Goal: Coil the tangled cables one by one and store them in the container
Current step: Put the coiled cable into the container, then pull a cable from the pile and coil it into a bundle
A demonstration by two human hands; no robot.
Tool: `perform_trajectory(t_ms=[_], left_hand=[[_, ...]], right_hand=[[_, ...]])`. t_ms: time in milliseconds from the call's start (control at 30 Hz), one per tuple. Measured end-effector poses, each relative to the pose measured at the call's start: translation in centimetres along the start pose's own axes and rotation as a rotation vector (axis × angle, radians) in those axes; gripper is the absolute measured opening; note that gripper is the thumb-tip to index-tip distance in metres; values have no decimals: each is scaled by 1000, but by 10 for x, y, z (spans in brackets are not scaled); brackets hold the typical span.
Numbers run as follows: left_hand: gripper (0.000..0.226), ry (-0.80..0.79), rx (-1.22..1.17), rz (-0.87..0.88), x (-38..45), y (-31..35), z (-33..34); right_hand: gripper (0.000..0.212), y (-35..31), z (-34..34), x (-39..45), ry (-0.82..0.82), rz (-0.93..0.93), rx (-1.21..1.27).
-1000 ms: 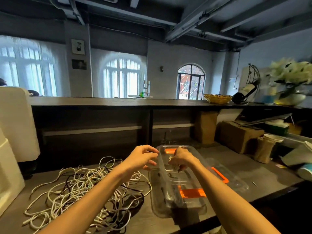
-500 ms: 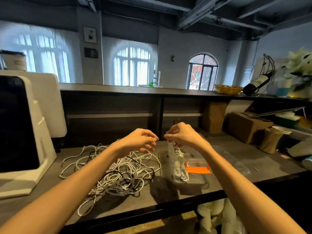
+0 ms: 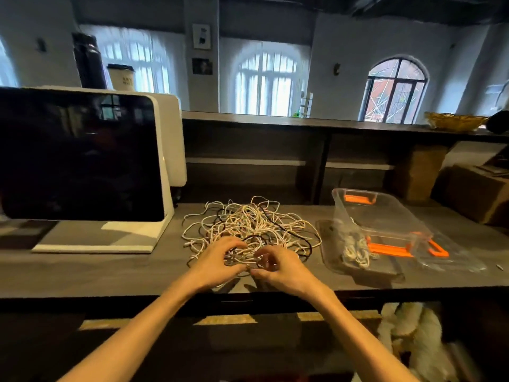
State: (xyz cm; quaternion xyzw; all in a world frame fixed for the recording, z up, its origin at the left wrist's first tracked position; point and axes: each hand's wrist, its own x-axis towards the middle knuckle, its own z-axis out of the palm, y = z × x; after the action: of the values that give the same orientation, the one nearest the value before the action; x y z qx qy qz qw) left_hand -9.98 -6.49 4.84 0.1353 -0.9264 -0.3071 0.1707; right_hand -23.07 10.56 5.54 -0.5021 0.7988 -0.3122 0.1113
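1. Here we see both bare hands at the near edge of the tangled heap of white and black cables (image 3: pixel 249 226) on the dark grey worktop (image 3: pixel 110 264).
2. Left hand (image 3: pixel 217 261): fingers curled into the strands, seemingly pinching a white one; contact partly blurred.
3. Right hand (image 3: pixel 278 267): fingers bent over the heap's edge; we cannot tell whether it grips anything.
4. Clear plastic container with orange latches (image 3: pixel 382 216) stands right of the heap, well apart from the hands, coiled white cables (image 3: pixel 356 250) at its near end.
5. Large dark screen on a white stand (image 3: pixel 80 158) sits left.
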Motion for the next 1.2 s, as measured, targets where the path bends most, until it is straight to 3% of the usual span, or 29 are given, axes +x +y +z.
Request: perform_trajectory(t_ms=[167, 267, 467, 667, 767, 967, 1200], left_hand=[[29, 133, -146, 9, -12, -37, 17], [22, 204, -287, -41, -1, -42, 13], [13, 224, -220, -21, -4, -56, 24], [13, 412, -195, 77, -8, -47, 19], [11, 402, -181, 76, -10, -48, 21], [22, 411, -280, -111, -13, -50, 21], [30, 401, -490, -185, -12, -52, 13]], right_hand=[[20, 25, 59, 6, 343, 26, -99], [17, 23, 61, 15, 435, 15, -147], [13, 18, 63, 11, 442, -16, -85], [15, 12, 55, 8, 503, -30, 348], [24, 12, 53, 10, 491, 5, 451], [41, 24, 43, 9, 472, 116, 604], [31, 25, 38, 3, 486, 110, 711]])
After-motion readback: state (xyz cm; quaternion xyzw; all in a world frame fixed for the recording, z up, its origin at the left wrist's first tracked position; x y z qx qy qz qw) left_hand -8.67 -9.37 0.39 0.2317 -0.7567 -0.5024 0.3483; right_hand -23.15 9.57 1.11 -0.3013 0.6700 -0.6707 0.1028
